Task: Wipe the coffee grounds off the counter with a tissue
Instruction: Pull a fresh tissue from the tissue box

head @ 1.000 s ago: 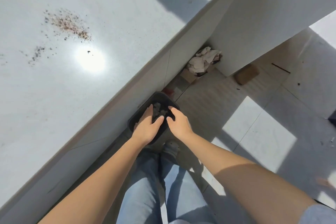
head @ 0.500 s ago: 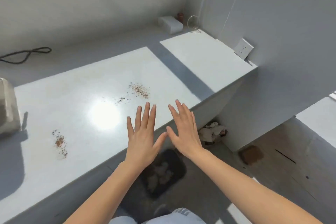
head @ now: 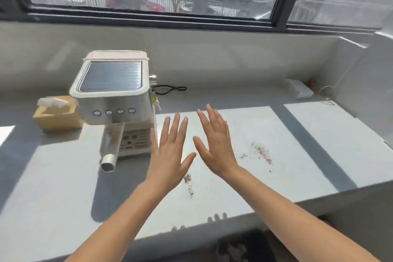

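Note:
Both my hands are raised over the white counter (head: pixel 244 189), palms down and fingers spread, holding nothing. My left hand (head: pixel 170 151) hovers beside the coffee machine; my right hand (head: pixel 214 140) is just to its right. One patch of brown coffee grounds (head: pixel 262 152) lies right of my right hand. A second, smaller patch of coffee grounds (head: pixel 188 184) lies under my left wrist. A yellow tissue box (head: pixel 56 116) with a white tissue sticking out stands at the far left, behind the machine.
A silver coffee machine (head: pixel 114 100) with a portafilter handle (head: pixel 109 151) pointing toward me stands left of my hands. A black cord (head: pixel 170 89) lies behind it. A small white box (head: pixel 298 90) sits at the back right. A dark bin (head: pixel 244 247) stands below the counter's front edge.
My hands rose from the dark bin on the floor to above the counter, now spread and empty. My view lifted from the floor to the counter, coffee machine and window.

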